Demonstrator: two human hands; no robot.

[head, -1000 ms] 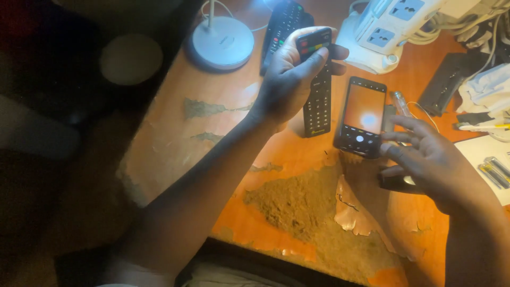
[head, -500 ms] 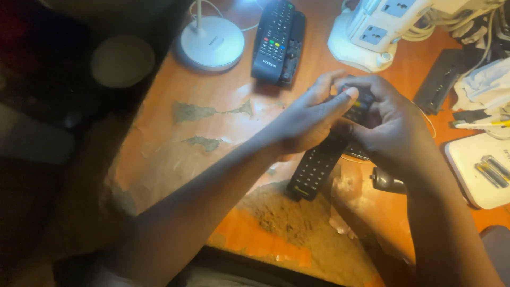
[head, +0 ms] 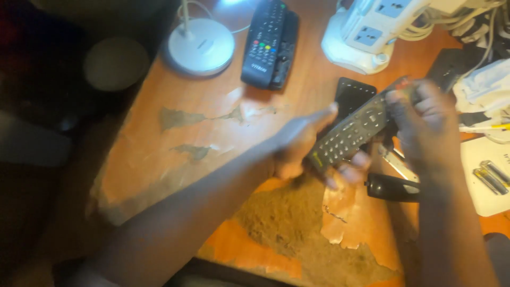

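Observation:
I hold a long black remote control (head: 355,130) above the desk with both hands. My left hand (head: 303,146) cups its lower end from underneath, fingers curled round it. My right hand (head: 422,125) grips its upper end from the right. A black phone (head: 355,94) lies flat on the desk just behind the remote. A small black oval device (head: 392,187) rests on the desk below my right hand.
Two black remotes (head: 268,42) lie side by side at the back beside a round white lamp base (head: 201,47). A white power strip (head: 366,34) with cables is at the back right. Two batteries (head: 491,175) lie on white paper at right. The orange desk (head: 175,143) surface is peeling.
The phone that my right hand was near now lies behind the remote. Both hands closed on the long remote and lifted it, turning it diagonal with its top toward the right.

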